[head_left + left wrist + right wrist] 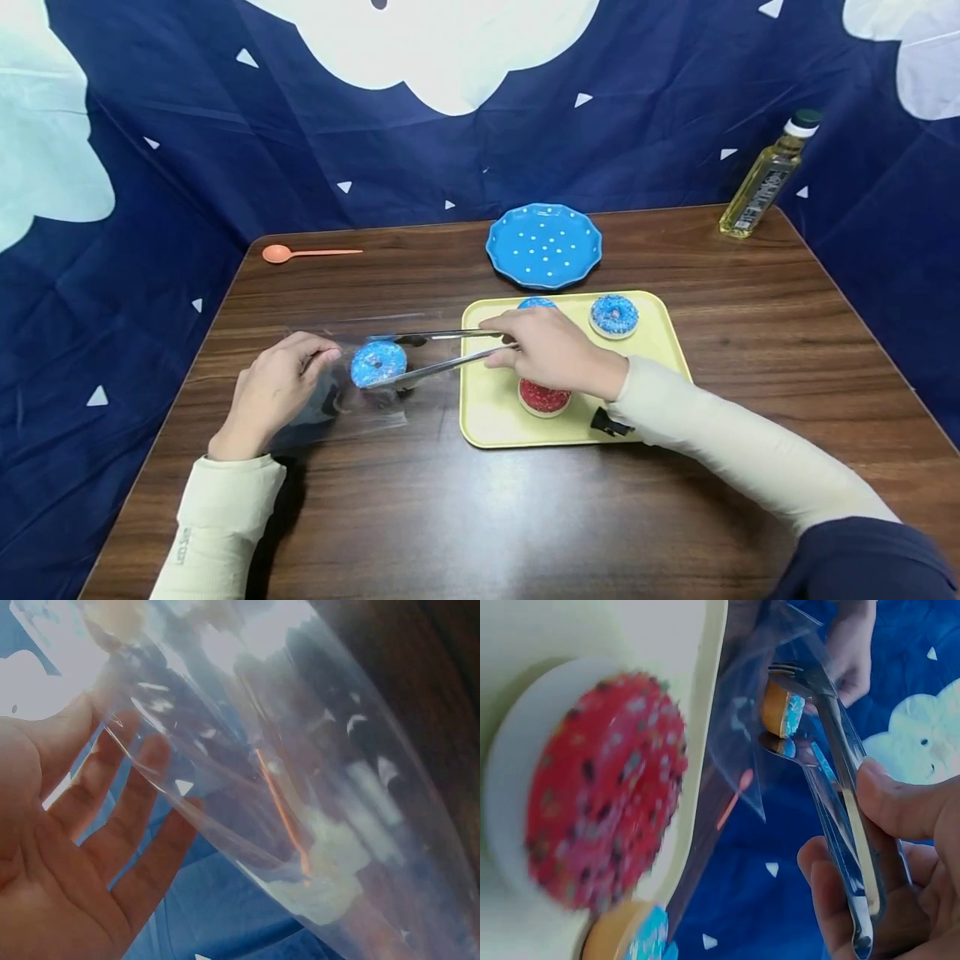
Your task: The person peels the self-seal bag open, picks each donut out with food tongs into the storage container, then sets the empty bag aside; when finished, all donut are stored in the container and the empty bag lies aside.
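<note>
My left hand (273,387) pinches the edge of a clear plastic bag (300,802) between thumb and forefinger. The other fingers spread along the film in the left wrist view. With my right hand (558,346) I hold metal serving tongs (450,334), one tip forked and the other spoon-like in the right wrist view. Between those tips is a blue-iced doughnut (378,363) with sprinkles, beside my left fingers. Clear film surrounds it; whether it lies fully inside the bag I cannot tell. Below my right hand, a red-iced doughnut (544,398) sits on the yellow tray (487,425).
Two more blue doughnuts lie on the tray, one (614,317) at its far right, another (537,302) partly behind my right hand. A blue dotted plate (543,246) stands behind it. An orange spoon (277,253) lies back left; an oil bottle (761,187) stands back right.
</note>
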Available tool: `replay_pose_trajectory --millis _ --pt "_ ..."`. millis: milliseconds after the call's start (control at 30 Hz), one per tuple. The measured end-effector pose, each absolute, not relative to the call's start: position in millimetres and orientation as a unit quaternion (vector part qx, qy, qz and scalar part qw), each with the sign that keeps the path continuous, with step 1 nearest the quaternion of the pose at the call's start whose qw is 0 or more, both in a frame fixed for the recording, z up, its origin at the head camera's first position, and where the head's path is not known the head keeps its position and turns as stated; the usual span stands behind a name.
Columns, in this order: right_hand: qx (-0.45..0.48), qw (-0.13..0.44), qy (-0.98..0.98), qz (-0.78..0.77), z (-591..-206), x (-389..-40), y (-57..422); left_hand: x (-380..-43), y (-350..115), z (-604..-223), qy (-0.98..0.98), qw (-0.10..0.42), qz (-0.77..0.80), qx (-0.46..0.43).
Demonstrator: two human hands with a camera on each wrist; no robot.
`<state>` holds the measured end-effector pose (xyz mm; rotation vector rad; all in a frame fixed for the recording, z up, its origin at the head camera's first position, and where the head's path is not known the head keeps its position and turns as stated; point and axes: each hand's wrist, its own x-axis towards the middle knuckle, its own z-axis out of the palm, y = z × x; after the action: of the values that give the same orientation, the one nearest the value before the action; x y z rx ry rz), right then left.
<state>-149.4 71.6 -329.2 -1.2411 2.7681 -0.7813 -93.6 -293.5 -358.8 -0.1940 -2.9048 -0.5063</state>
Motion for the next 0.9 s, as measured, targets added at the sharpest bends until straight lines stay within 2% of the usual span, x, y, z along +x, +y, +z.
replay_pose_trajectory --millis 900 --pt "-0.313 -0.077 0.907 -0.271 -332.5 -116.5 177.1 -95.6 -293.5 -362.0 -0.979 0.088 -0.17 -0.066"
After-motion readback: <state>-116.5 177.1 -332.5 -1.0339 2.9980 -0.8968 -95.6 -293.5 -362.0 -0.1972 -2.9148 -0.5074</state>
